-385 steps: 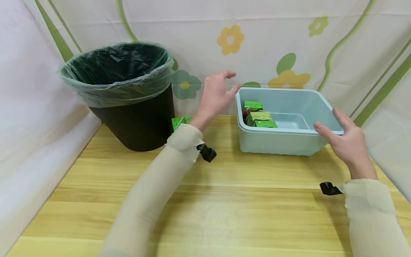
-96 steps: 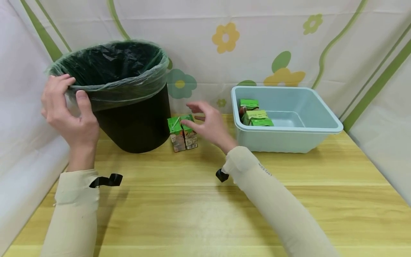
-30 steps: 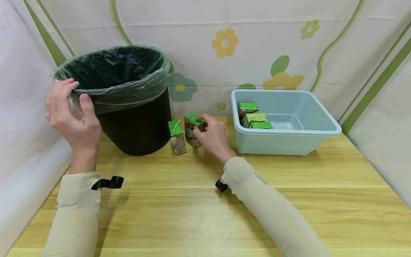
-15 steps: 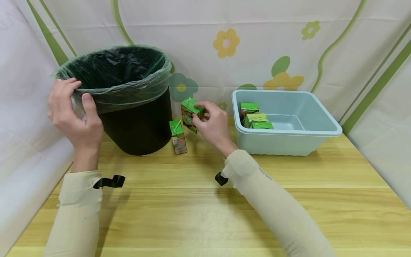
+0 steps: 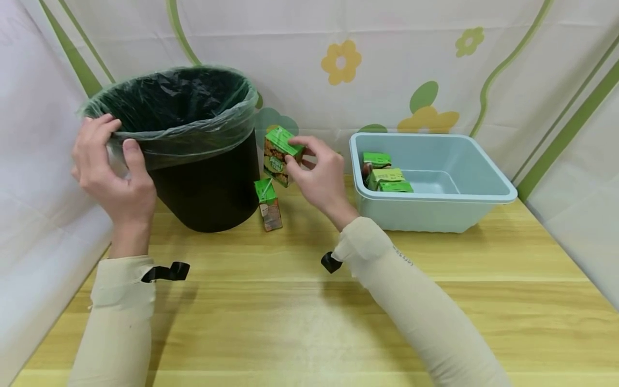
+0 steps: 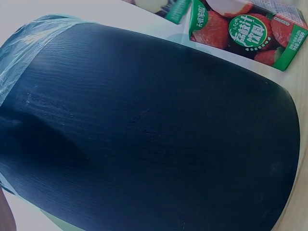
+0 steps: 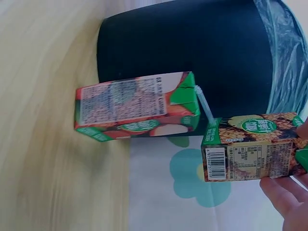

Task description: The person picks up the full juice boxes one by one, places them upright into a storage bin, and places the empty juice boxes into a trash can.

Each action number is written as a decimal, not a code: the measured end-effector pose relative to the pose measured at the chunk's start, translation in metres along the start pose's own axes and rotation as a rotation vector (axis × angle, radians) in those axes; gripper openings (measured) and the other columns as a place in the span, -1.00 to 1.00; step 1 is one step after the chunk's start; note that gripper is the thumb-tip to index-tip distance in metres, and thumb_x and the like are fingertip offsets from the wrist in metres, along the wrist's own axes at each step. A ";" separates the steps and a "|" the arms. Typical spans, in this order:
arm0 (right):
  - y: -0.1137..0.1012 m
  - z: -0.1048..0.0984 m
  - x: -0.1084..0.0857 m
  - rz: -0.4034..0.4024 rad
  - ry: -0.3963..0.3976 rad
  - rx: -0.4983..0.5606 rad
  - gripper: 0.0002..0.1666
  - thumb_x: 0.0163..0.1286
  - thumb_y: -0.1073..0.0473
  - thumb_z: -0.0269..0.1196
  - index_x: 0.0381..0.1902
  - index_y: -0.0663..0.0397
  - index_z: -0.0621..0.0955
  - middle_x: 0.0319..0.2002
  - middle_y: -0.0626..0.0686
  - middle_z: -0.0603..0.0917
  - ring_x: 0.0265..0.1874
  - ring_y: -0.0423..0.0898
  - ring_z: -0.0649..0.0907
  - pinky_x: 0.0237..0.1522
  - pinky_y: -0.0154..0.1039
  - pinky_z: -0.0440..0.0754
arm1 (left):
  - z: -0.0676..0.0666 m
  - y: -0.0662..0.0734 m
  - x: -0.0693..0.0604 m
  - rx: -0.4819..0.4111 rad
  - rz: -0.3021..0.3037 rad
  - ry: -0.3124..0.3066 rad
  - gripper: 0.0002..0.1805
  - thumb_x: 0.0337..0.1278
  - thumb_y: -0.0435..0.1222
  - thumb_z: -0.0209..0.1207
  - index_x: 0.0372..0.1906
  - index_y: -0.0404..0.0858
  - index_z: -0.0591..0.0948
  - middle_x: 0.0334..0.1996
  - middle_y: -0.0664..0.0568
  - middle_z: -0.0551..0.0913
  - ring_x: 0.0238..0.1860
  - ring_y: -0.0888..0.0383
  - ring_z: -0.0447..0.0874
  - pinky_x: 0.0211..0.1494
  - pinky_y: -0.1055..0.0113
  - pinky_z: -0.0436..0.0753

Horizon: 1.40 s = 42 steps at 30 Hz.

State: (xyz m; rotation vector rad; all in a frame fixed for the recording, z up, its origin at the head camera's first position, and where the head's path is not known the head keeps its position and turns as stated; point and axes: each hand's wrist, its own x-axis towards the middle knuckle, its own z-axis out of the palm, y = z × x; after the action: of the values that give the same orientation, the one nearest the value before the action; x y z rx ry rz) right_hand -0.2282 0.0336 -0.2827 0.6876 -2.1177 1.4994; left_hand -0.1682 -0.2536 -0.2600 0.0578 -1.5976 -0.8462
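Note:
My right hand (image 5: pixel 320 174) pinches a green-topped juice carton (image 5: pixel 280 155) near its top and holds it up off the table, right of the black bin (image 5: pixel 208 188). In the right wrist view the held carton (image 7: pixel 255 147) shows pineapple pictures and a barcode. A second carton (image 5: pixel 268 207), with a straw on its green top, stands on the table beside the bin. My left hand (image 5: pixel 113 174) grips the bin's bag-lined rim, thumb outside and fingers over the edge. The left wrist view is mostly filled by the bin's dark side (image 6: pixel 154 125).
A light blue tub (image 5: pixel 416 212) stands on the right of the wooden table (image 5: pixel 290 322), with several green-topped cartons (image 5: pixel 387 176) at its left end. Behind hangs a white cloth (image 5: pixel 290 70) with flower prints.
My right hand has taken hold of one of the two cartons beside the bin, parted it from the other and raised it. Earlier, my left hand moved from near the tub to the bin's rim.

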 end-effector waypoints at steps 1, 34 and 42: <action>-0.002 -0.001 0.001 -0.005 0.001 0.007 -0.66 0.44 0.25 0.35 0.15 0.09 0.73 0.13 0.08 0.79 0.04 0.00 0.81 0.09 -0.21 0.79 | 0.001 0.001 0.000 -0.003 -0.001 0.001 -0.62 0.32 -0.06 0.10 0.11 0.03 0.77 0.23 0.24 0.74 0.51 0.23 0.47 0.59 0.27 0.15; -0.063 -0.025 0.052 -0.273 0.118 0.117 -0.65 0.45 0.32 0.33 0.16 0.26 0.72 0.13 0.20 0.76 0.05 -0.03 0.79 0.16 -0.34 0.74 | 0.003 -0.003 0.000 0.004 -0.009 0.020 -0.63 0.29 -0.03 0.11 0.08 0.07 0.78 0.21 0.29 0.74 0.49 0.26 0.48 0.53 0.34 0.13; -0.076 -0.022 0.062 -0.363 0.097 0.098 -0.64 0.49 0.32 0.32 0.19 0.34 0.69 0.27 0.26 0.67 0.27 -0.03 0.69 0.30 -0.37 0.64 | 0.002 -0.006 0.001 0.012 -0.007 0.020 -0.62 0.30 -0.03 0.10 0.08 0.07 0.78 0.21 0.24 0.75 0.49 0.26 0.48 0.50 0.35 0.14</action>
State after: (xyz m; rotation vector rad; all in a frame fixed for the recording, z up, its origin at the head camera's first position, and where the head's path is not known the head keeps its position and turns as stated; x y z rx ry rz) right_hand -0.2265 0.0244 -0.1826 0.9555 -1.7429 1.4084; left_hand -0.1724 -0.2571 -0.2625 0.0803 -1.5846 -0.8396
